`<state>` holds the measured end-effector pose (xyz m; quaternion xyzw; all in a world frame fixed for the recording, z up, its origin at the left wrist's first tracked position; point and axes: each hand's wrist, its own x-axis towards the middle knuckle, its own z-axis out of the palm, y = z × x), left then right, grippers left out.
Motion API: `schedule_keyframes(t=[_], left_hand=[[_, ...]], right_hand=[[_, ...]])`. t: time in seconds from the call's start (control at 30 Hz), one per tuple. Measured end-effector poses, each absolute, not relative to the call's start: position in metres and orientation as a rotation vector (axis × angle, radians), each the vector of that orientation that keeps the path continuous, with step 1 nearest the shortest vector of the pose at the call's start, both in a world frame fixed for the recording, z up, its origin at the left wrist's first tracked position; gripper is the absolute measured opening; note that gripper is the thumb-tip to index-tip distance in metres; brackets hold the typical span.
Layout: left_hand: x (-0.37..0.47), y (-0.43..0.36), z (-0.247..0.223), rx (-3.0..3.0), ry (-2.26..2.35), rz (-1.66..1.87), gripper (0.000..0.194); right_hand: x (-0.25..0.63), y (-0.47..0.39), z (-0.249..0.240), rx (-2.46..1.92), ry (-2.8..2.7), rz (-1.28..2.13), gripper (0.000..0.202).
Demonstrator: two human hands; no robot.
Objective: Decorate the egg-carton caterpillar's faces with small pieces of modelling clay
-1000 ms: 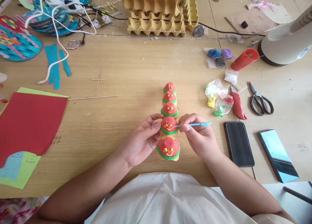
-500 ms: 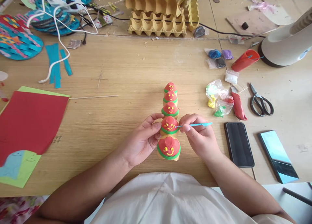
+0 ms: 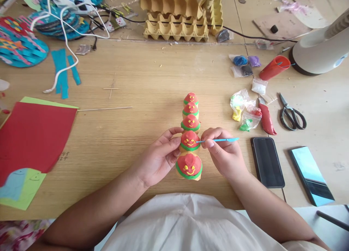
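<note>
A strip of egg carton [image 3: 200, 177] runs away from me, its several cups covered with red clay [image 3: 190, 162], green clay bands and yellow smiling faces. My left hand [image 3: 159, 158] is closed on the strip's left side, thumb beside the second-nearest cup; some of its fingers are hidden behind the strip. On the other side, my right hand [image 3: 223, 152] pinches a thin blue clay modelling tool [image 3: 222, 140]. The tool's tip touches the right cheek of the second-nearest face, by the end of its smile.
To the right lie bags of coloured clay [image 3: 247, 123], a red utility knife [image 3: 267, 118], scissors [image 3: 291, 114] and two phones [image 3: 267, 162]. A red cup [image 3: 274, 69] stands behind. Red paper [image 3: 40, 134] and thin sticks [image 3: 109, 108] lie left; egg trays [image 3: 176, 27] are stacked at the back.
The blue modelling tool and my right hand have shifted very slightly to the right. My left hand keeps its place on the egg carton strip.
</note>
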<state>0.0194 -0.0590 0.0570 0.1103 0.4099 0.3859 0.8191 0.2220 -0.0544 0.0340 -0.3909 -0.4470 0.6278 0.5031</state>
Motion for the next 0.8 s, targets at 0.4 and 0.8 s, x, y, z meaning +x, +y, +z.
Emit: schedule_keyframes(t=[0.4,0.8], left_hand=[[0.021,-0.060,0.056,0.267,0.926,0.868,0.035],[0.024,-0.061,0.055,0.397,1.018,0.886,0.042]], right_hand=[[0.222,-0.056,0.040,-0.949,-1.175,1.433,0.013],[0.223,-0.056,0.056,-0.933,-1.692,0.938,0.014]])
